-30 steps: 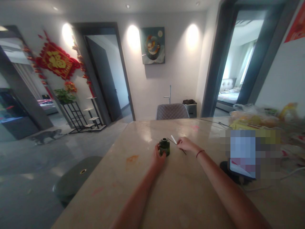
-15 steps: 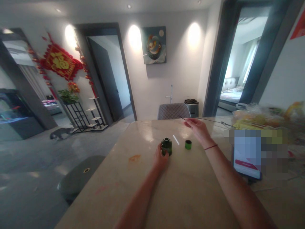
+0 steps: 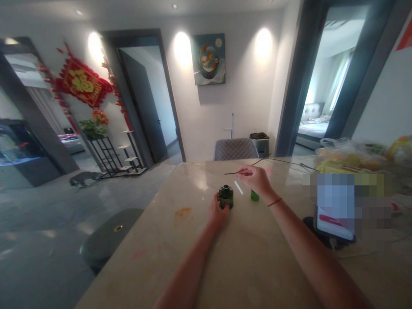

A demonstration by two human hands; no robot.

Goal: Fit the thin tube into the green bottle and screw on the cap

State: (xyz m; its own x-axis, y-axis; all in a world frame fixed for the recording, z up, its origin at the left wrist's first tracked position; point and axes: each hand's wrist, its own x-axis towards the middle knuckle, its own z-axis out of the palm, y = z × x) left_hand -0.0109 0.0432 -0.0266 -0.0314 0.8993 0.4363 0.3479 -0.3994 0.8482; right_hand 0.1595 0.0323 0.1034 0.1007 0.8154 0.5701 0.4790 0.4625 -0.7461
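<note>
On the table, a small dark green glass bottle (image 3: pixel 226 198) stands upright with its narrow mouth uncovered. The fingers of my left hand (image 3: pixel 219 208) are wrapped round its left side and front. Above and to the right of the bottle, my right hand (image 3: pixel 255 178) pinches a thin dark stick (image 3: pixel 230 174). One end of the stick points left, over the table beyond the bottle's mouth and apart from it; the other end comes out behind my fingers. A bright green cap (image 3: pixel 255 196) sits just below my right hand, partly covered by it.
A thin white streak (image 3: pixel 238 187) shows on the table (image 3: pixel 244 257) behind the bottle. A black cable (image 3: pixel 289 163) runs along the far edge. At right are a phone (image 3: pixel 336 223) and plastic bags (image 3: pixel 357 154). A chair (image 3: pixel 236 149) stands opposite, a stool (image 3: pixel 109 236) at left.
My right hand has moved left and nearer to me with the stick, bringing it close to the bottle's mouth and partly covering the cap. My left hand stays on the bottle.
</note>
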